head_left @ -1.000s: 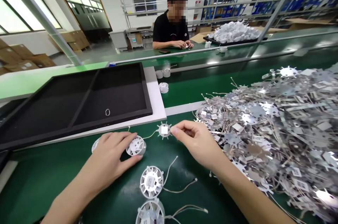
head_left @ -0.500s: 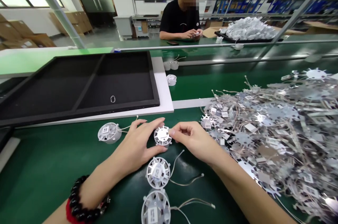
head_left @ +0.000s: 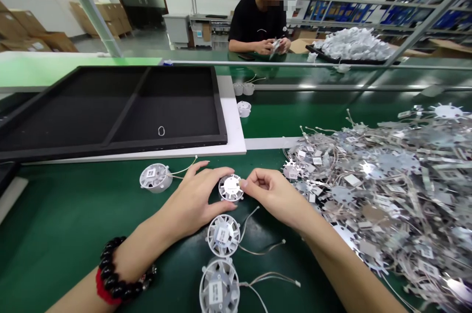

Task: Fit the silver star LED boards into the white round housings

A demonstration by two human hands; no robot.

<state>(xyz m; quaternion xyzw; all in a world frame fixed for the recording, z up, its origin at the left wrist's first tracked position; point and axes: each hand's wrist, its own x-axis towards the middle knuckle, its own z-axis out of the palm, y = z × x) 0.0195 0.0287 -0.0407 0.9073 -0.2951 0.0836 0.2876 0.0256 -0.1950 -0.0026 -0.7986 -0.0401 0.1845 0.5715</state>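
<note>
A small round white housing [head_left: 230,194] with a shiny spoked metal plate [head_left: 232,184] in its top stands on the green bench. My left hand [head_left: 197,190] curls around its left side, index finger behind and thumb in front. At the right rim, my right hand [head_left: 263,187] pinches with thumb and curled fingers; what lies between them is hidden. Nearer me are two similar assemblies, a white spoked housing [head_left: 223,235] and a larger-looking one [head_left: 220,286], with thin wires trailing right. Another wired housing [head_left: 155,179] sits left of my left hand.
A heap of metal plates with wires [head_left: 354,180] covers the right side. Behind my left hand, a black divided tray [head_left: 177,101] rests on a white board [head_left: 236,131]. White housings [head_left: 244,109] stand beyond. Across the bench, a person [head_left: 258,28] handles a white part near a piled tray.
The camera view has shifted slightly. Both my hands keep their places around the same housing. Across the bench, the person's hands have moved on the white part.
</note>
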